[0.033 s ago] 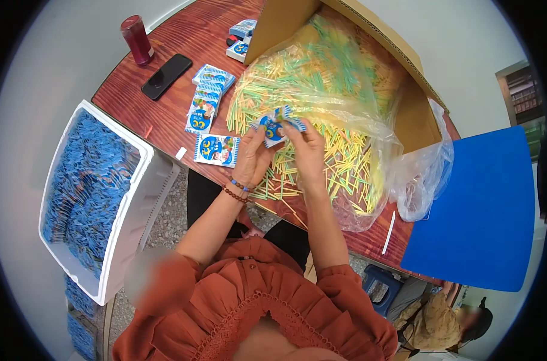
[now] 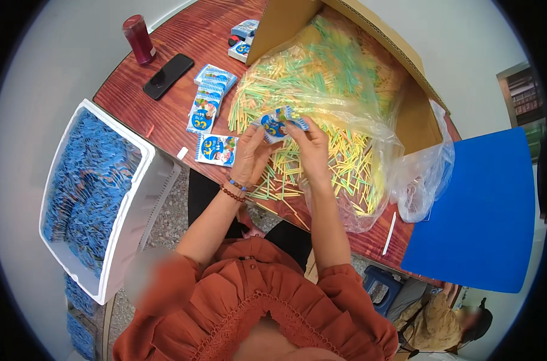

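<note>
Gripped by my left hand (image 2: 250, 156) and right hand (image 2: 313, 147), a packet (image 2: 277, 126) sits mid-frame. Packets left of centre (image 2: 202, 113) look done; loose sticks (image 2: 347, 159), centre to upper right, look left over.

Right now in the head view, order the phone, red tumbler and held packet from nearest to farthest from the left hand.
1. Held packet: between left hand and right hand.
2. Phone: up and left.
3. Red tumbler: beyond the phone, farther left.

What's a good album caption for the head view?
Both hands hold a small packet by a pile of yellow and green sticks.
</note>
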Tool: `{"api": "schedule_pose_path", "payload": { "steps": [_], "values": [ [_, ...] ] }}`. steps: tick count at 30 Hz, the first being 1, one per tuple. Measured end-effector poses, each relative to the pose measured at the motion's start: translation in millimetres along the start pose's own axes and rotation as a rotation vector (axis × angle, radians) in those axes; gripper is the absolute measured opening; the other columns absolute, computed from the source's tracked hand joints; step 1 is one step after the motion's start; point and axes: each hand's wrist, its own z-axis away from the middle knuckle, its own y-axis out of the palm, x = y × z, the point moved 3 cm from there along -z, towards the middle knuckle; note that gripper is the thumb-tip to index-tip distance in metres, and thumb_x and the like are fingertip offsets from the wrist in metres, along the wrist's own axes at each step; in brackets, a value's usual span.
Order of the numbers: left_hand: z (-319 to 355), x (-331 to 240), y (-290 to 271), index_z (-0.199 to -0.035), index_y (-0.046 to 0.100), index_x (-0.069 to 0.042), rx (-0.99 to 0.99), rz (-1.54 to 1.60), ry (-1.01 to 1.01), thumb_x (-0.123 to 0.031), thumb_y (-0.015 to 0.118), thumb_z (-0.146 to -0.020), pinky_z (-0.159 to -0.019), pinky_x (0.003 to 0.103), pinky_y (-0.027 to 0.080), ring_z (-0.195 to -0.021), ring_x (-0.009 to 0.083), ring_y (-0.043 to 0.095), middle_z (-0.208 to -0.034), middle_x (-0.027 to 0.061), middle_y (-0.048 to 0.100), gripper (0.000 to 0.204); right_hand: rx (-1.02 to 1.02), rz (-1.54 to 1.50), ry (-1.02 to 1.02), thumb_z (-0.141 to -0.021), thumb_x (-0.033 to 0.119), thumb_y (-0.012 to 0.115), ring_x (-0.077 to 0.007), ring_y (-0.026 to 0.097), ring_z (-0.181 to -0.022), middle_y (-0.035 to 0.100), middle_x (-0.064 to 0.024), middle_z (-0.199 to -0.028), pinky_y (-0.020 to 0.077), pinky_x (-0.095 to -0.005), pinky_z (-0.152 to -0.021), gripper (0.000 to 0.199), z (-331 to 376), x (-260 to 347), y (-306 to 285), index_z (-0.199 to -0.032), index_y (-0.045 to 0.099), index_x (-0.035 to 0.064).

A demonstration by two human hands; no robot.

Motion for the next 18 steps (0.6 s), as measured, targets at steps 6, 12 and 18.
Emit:
{"api": "schedule_pose_path", "payload": {
  "steps": [6,12,18],
  "values": [
    [0,-68,18,-0.124,0.054,-0.003,0.008,-0.63,0.179,-0.003,0.061,-0.088,-0.078,0.021,0.048,-0.094,0.0082,0.061,-0.114,0.0039,0.062,0.036,0.306,0.099,0.037,-0.092,0.013,0.059,-0.0079,0.058,-0.084,0.066,-0.0013,-0.096,0.046,-0.0237,-0.077,0.024,-25,10,5,-0.113,0.062,0.001],
    [-5,-89,-10,-0.107,0.065,-0.002,-0.067,-0.653,0.137,-0.005,0.067,-0.086,-0.071,0.02,0.048,-0.084,0.0054,0.061,-0.097,-0.0003,0.066,0.022,0.337,0.096,0.066,-0.09,0.014,0.063,-0.0055,0.056,-0.077,0.065,-0.0004,-0.093,0.0435,-0.0205,-0.066,0.029,-43,-5,41,-0.116,0.06,0.0031],
    [10,-105,-28,-0.113,0.064,-0.001,-0.204,-0.56,0.156,-0.004,0.066,-0.086,-0.08,0.023,0.049,-0.092,0.0082,0.062,-0.103,0.0042,0.067,0.027,0.266,-0.1,0.093,-0.087,0.009,0.065,-0.0066,0.057,-0.071,0.065,-0.0003,-0.082,0.0434,-0.0192,-0.059,0.013,-48,-29,73,-0.095,0.071,0.0022]
  ]
}}
